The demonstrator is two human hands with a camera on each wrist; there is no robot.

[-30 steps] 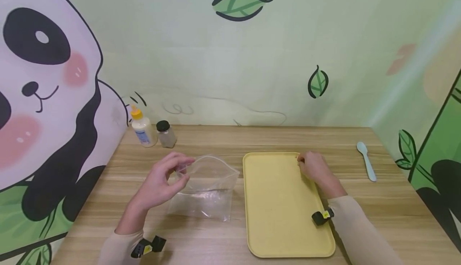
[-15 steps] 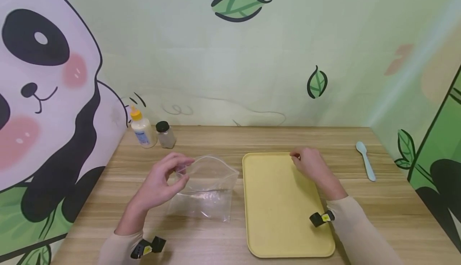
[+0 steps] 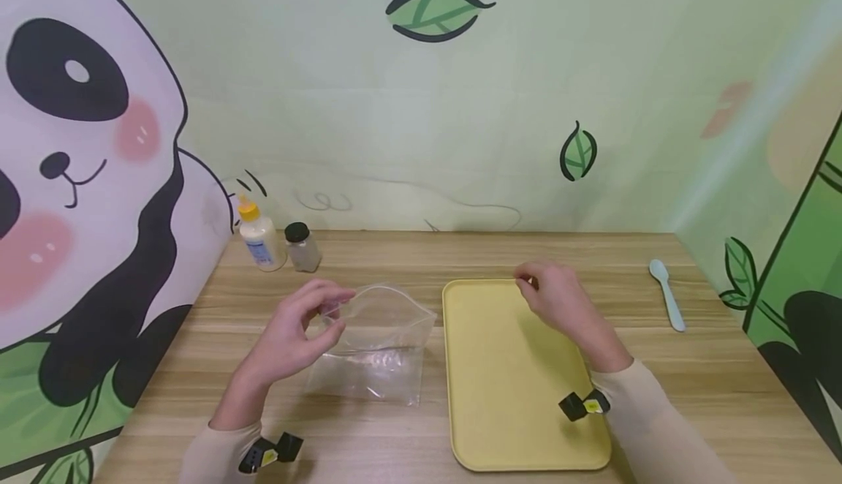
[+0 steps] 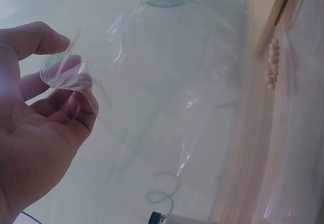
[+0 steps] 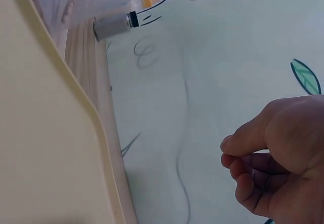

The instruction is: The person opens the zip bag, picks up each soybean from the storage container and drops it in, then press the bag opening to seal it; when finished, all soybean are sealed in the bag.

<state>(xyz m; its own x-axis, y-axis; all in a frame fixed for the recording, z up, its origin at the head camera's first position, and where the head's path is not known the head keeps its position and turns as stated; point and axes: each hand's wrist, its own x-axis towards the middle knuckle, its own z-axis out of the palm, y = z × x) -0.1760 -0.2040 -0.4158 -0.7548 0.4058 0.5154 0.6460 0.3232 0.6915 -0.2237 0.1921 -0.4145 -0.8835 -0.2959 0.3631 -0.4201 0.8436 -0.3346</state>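
My left hand (image 3: pixel 299 327) holds one top corner of a clear zip bag (image 3: pixel 378 371), whose mouth gapes. In the left wrist view the bag's folded corner (image 4: pixel 66 77) lies against the fingers, the thumb apart from them. My right hand (image 3: pixel 555 294) is over the far right part of a yellow tray (image 3: pixel 506 403). In the right wrist view its thumb meets the curled fingers (image 5: pixel 245 183), and no object shows between them. A row of small beige balls (image 4: pixel 273 64) shows through the bag in the left wrist view.
At the back left stand a bottle (image 3: pixel 262 243) with a yellow cap and a small jar (image 3: pixel 302 250) with a black lid. A pale blue spoon (image 3: pixel 667 297) lies to the tray's right. A printed wall backs the wooden table (image 3: pixel 730 396).
My right hand has moved left and slightly away from me, from the tray's right rim to over its far edge. My left hand and the bag have stayed in place.
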